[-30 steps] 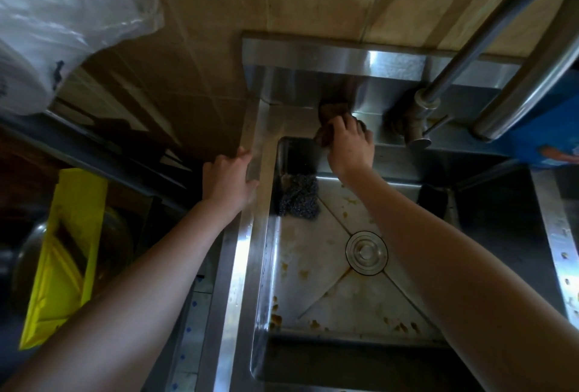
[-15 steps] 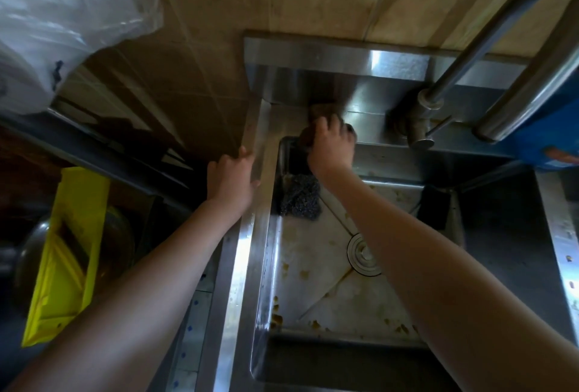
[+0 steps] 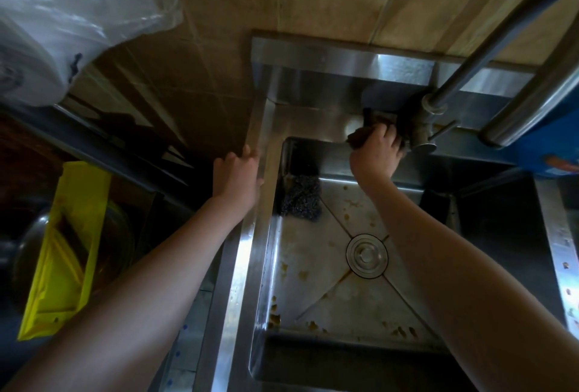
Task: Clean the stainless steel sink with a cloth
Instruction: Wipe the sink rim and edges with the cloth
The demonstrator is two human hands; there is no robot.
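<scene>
**Cloth Pressed to the Back Ledge Beside the Tap**

The right hand (image 3: 376,156) gripped a brown cloth (image 3: 358,137), fingers curled over it, and held it against the back ledge of the stainless steel sink (image 3: 244,250), just beside the base of the tap (image 3: 421,134). The left hand (image 3: 238,175) lay on the sink's left rim near the back corner, fingers fairly straight and holding nothing. In the basin, a dark scouring pad (image 3: 300,198) sat in the far left corner, and the round drain (image 3: 367,254) lay at the middle of the floor. Brown specks were scattered over the basin floor, thickest along the near edge. A yellow plastic item (image 3: 62,250) stood left of the sink, well apart from it, and a blue box (image 3: 548,153) sat at the right behind the tap.
</scene>
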